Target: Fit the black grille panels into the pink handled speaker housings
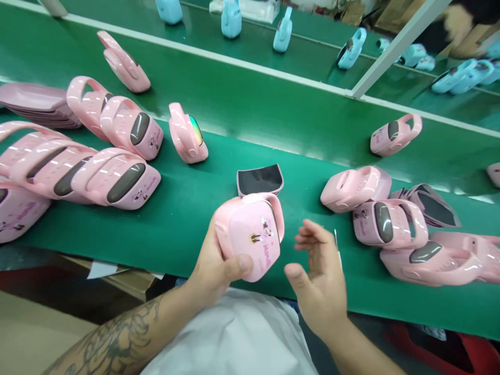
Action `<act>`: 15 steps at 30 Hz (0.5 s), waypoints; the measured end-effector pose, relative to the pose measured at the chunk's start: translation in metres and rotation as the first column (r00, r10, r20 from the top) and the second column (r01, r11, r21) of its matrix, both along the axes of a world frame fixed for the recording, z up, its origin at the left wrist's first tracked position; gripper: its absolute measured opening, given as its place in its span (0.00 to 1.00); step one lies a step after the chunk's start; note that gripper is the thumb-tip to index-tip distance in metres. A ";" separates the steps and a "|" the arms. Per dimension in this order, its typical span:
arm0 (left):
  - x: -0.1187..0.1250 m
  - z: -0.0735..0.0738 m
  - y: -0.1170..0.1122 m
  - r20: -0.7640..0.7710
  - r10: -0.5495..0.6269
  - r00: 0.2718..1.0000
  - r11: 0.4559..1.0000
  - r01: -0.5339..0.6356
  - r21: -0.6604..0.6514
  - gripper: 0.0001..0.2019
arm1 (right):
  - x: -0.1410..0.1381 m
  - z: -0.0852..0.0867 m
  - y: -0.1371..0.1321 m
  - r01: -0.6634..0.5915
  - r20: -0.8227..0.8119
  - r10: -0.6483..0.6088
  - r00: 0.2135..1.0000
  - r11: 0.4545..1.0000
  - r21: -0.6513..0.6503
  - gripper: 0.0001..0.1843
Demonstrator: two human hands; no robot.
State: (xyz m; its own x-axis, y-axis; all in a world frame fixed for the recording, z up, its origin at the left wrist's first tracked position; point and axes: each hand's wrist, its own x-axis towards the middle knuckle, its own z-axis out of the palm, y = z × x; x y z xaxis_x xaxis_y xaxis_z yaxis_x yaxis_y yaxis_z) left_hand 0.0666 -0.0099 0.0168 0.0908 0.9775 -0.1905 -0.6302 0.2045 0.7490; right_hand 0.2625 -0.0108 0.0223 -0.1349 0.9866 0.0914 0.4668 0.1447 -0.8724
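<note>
My left hand (pixel 222 260) grips a pink plastic device with a loop handle (pixel 253 237), its thumb on the front. A cartoon figure and lettering are printed on the face turned up to me. To the right, my right hand (pixel 318 278) is apart from it, fingers half bent and thumb spread, with nothing seen between them. Just beyond the held device lies a curved piece with a black inner face (pixel 260 179). A thin pale stick-like item (pixel 338 250) shows beside my right hand; its kind I cannot make out.
Similar pink devices (pixel 117 179) crowd the left of the green bench (pixel 179 234), near stacked pink panels (pixel 39 101). More pink devices (pixel 390 224) and black-faced pieces (pixel 433 205) lie right. A metal rail (pixel 219 57) divides off blue devices (pixel 231 20) behind; a person (pixel 461 26) is at far right.
</note>
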 end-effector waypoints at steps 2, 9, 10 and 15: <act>0.003 -0.003 -0.001 -0.021 0.074 0.997 0.996 -0.073 0.057 0.53 | -0.017 -0.005 -0.001 -0.117 -0.199 0.087 0.976 0.982 -0.146 0.42; -0.013 0.000 0.007 -0.388 0.079 0.918 0.975 0.009 0.221 0.52 | -0.042 -0.005 0.017 -0.208 -0.489 0.090 0.868 0.959 -0.194 0.44; -0.019 0.004 0.010 -0.424 0.045 0.905 0.978 0.045 0.201 0.50 | -0.037 -0.008 0.019 -0.209 -0.513 0.080 0.855 0.957 -0.201 0.43; -0.037 0.016 0.017 -0.476 -0.134 0.869 0.980 0.189 0.069 0.42 | -0.010 -0.020 0.014 -0.236 -0.551 0.071 0.832 0.943 -0.236 0.40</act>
